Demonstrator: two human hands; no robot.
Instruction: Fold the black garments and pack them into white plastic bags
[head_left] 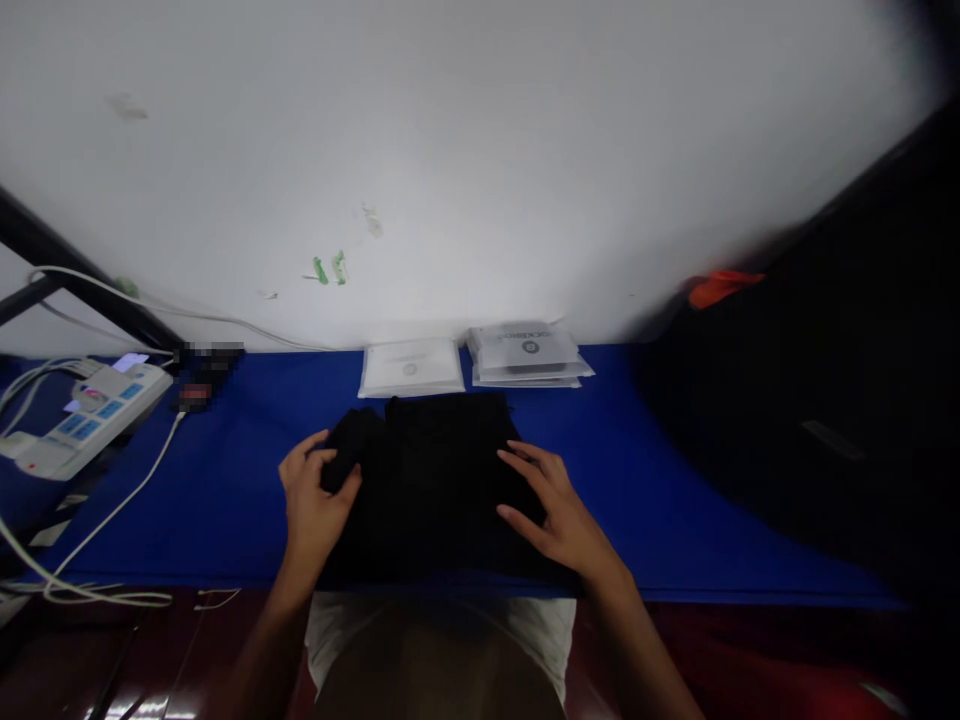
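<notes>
Black cloth; pale packets just behind; power strip left.

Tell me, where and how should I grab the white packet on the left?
Try pinching the left edge of the white packet, thumb on top, coming from the left. It lies flat and looks thin, and bare blue table shows beside that edge. The packet stack sits close on its right, and the black cloth is close in front.
</notes>
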